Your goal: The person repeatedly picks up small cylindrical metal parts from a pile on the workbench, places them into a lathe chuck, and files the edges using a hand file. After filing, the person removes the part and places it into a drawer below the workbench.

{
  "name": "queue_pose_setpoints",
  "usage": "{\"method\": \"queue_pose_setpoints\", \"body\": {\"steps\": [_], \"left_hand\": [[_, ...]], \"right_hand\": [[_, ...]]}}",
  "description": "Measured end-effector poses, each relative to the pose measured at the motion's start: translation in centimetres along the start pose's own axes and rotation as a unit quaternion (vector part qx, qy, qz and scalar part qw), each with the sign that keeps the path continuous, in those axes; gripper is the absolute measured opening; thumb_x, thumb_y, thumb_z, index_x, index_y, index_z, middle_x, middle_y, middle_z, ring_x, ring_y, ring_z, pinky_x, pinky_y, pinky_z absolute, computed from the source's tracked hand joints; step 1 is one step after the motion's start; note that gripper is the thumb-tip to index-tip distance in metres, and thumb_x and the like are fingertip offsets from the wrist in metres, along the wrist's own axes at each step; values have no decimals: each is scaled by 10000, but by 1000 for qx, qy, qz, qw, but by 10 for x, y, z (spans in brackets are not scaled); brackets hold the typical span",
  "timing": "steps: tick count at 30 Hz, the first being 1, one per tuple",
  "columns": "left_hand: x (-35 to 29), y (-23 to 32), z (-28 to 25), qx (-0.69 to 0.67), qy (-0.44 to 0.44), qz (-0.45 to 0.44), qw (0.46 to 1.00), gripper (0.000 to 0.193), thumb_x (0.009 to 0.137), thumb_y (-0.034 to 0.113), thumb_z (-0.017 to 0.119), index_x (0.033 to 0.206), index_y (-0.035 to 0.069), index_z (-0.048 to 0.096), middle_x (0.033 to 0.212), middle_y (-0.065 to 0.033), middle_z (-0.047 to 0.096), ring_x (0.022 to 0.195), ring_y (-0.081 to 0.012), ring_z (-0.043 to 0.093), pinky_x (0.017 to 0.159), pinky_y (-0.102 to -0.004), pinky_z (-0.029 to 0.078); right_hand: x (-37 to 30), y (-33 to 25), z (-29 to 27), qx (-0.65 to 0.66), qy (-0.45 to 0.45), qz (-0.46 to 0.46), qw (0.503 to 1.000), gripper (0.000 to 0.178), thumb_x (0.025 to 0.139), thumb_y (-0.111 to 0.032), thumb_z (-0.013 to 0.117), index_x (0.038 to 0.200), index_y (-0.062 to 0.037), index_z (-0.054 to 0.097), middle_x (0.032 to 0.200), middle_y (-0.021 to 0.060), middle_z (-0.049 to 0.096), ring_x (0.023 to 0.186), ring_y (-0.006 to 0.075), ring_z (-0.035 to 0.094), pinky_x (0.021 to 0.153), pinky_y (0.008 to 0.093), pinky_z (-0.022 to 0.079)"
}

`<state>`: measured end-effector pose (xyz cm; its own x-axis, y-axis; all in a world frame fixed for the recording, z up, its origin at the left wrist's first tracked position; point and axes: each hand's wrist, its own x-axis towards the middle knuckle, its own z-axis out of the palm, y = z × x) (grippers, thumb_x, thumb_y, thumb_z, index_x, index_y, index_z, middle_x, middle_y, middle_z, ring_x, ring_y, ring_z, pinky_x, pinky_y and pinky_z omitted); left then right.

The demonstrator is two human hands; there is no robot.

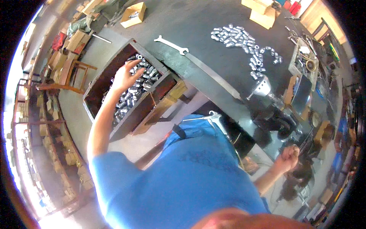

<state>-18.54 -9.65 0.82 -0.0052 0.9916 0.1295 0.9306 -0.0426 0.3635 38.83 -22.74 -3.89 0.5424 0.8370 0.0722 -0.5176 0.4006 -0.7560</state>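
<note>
Silver metal parts (131, 98) lie in the box (150, 57) under the loosely spread left hand (128, 75); the right hand (290, 156) is curled near the machine (283, 124), whether around anything I cannot tell.

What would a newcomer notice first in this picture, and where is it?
Probably the box at the left, which holds many shiny metal parts, with the open left hand over them. Next come the similar parts spread on the dark table, toward the upper right, and the wrench to their left.
</note>
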Motion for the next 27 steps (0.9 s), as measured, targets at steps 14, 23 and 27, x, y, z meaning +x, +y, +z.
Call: {"method": "queue_pose_setpoints", "body": {"steps": [14, 23, 27], "left_hand": [[-71, 0, 4, 105, -14, 43, 993, 265, 655, 145, 568, 898, 41, 586, 878, -129, 496, 860, -296, 508, 735, -347, 423], [-113, -23, -36, 128, -10, 65, 990, 233, 608, 127, 563, 815, 29, 608, 832, -92, 566, 805, -274, 512, 710, -348, 444], [-133, -29, -45, 149, -17, -14, 989, 171, 620, 118, 558, 761, 44, 620, 762, -92, 559, 782, -261, 538, 690, -334, 457]], "right_hand": [[-2, 0, 7, -26, 67, -7, 997, 177, 715, -120, 510, 812, 17, 453, 613, 17, 305, 452, 68, 218, 372, 190, 194], [2, 0, 6, 26, 52, 21, 998, 105, 738, -96, 473, 763, -3, 433, 611, 10, 278, 447, 56, 223, 358, 183, 185], [2, -1, 1, 30, 15, 29, 999, 106, 731, -93, 483, 759, -6, 428, 629, 8, 289, 464, 53, 234, 358, 174, 174]]}}
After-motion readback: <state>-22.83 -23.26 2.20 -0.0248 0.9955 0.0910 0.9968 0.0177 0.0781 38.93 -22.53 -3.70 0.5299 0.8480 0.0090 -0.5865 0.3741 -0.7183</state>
